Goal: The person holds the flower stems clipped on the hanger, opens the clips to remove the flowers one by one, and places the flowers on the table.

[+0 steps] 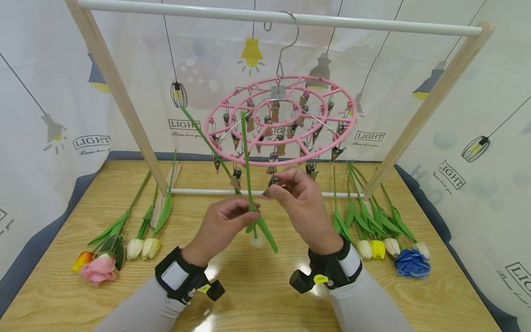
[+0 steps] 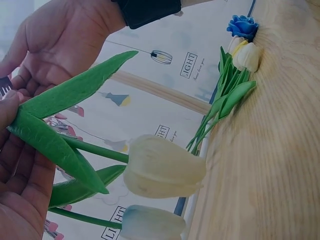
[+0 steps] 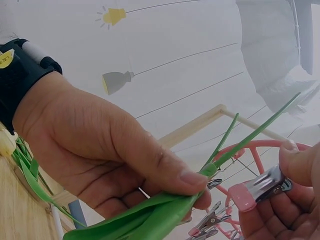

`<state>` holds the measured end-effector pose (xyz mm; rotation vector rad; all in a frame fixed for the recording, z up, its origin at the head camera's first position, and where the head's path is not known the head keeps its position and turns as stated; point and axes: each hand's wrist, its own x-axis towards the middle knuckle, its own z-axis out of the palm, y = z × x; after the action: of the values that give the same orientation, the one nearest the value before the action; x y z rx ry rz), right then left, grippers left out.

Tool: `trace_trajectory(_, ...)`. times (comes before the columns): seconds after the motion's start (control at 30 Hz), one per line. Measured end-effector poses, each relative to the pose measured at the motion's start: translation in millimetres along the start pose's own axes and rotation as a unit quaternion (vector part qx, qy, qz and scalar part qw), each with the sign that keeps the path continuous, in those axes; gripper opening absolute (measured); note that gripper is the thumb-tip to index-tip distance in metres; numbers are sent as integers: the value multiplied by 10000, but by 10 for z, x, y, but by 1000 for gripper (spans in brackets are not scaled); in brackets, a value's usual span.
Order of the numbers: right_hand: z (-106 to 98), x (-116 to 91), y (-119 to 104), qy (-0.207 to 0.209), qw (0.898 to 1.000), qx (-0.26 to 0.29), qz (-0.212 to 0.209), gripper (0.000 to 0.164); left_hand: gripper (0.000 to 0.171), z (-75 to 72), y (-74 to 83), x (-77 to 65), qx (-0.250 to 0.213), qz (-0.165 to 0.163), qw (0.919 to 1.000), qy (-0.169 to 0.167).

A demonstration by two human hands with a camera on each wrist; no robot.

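Note:
My left hand (image 1: 221, 226) pinches a white tulip (image 2: 165, 167) near its leaves, its stem (image 1: 246, 161) pointing up and its bloom hanging down. A metal clip with pink tips (image 3: 260, 187) is between the thumb and fingers of my right hand (image 1: 304, 212), just right of that stem. The clip hangs from the front rim of a pink round clip hanger (image 1: 282, 163). Another green stem (image 1: 207, 143) slants up by a clip at the rim's left front. A second white tulip bloom (image 2: 152, 222) hangs below the held one in the left wrist view.
The hanger hooks over a white rod (image 1: 186, 13) on a wooden frame (image 1: 120, 97). On the table (image 1: 265, 295), a pink rose (image 1: 98, 269), an orange tulip and pale tulips lie left; a blue rose (image 1: 412, 263) and several tulips lie right.

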<state>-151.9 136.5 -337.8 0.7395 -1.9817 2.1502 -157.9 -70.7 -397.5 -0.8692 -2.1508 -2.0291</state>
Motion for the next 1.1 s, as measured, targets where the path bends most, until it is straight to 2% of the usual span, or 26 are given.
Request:
trace_trajectory(0.17, -2, -1, -6, 2, 10000, -86, 22, 39, 12, -37, 37, 1, 118, 106, 9999, 37)
trace_trajectory(0.4, -20, -6, -2, 51, 9999, -112, 19, 46, 12, -158, 116, 9, 365, 212, 9987, 270)
trace_trajectory(0.63, -28, -3, 2, 64, 9999, -130, 85, 41, 14, -393, 195, -26, 585, 382, 9959, 567)
trace_trajectory(0.73, -30, -5, 7, 37, 9998, -128, 159, 41, 11, -533, 222, -50, 811, 317, 9932, 770)
trace_trajectory(0.8, -30, -7, 9, 22, 9998, -118, 180, 43, 9, -640, 228, -70, 992, 203, 9907, 910)
trace_trajectory(0.9, -29, -13, 7, 1, 9997, -120, 195, 44, 14, -813, 213, -117, 1410, -161, 9834, 1135)
trace_trajectory(1.0, -24, -15, 3, -13, 9998, -95, 193, 43, 27, -981, 160, -158, 1788, -710, 9725, 1311)
trace_trajectory(1.1, -24, -9, 6, -36, 9999, -70, 137, 42, 41, -1134, 90, -182, 2130, -1323, 9578, 1408)
